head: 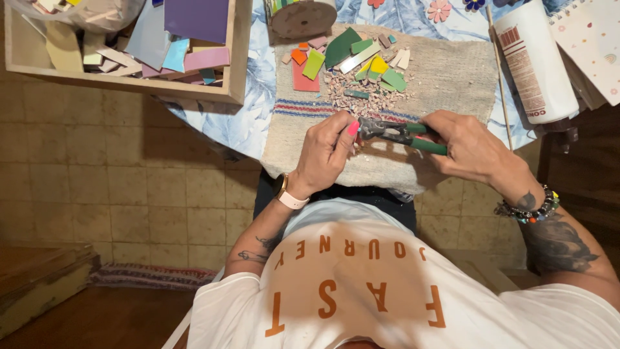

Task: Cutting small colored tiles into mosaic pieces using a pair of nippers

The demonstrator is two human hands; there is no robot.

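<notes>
Near the table's front edge, the right hand (475,152) is squeezing green-handled nippers (397,134), fingers closed around them, while the left hand (326,155) is pinching a small tile piece at their tip. Cut chips (361,97) are already piling up on the cloth (445,77); larger coloured tiles (342,52) are waiting uncut.

The person wears a white short-sleeved t-shirt (361,291) with large orange block lettering across the chest, and dark trousers (336,194) that show just above its hem. The left hand (326,152) has bright pink polish on the nails, and its wrist carries a watch (287,192) with a pale pink strap and gold-coloured case. A dark line tattoo marks the left forearm. The right hand's (475,152) wrist bears a bracelet (531,210) of dark and coloured beads, beside a small tattoo, with a larger dark tattoo (557,245) along the forearm.
</notes>
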